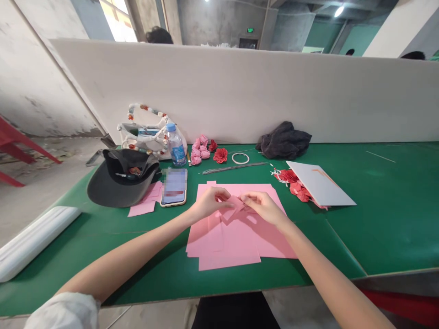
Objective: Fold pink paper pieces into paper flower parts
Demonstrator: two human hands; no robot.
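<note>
One paper fold, between left hand, right hand

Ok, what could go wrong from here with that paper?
The small folded pink paper is held between the left hand and right hand, so it may crease or tear if they pull unevenly. The loose pink sheets beneath lie unsecured and could slide if bumped. The thin metal wires beyond the sheets might snag paper pushed that way.
</note>
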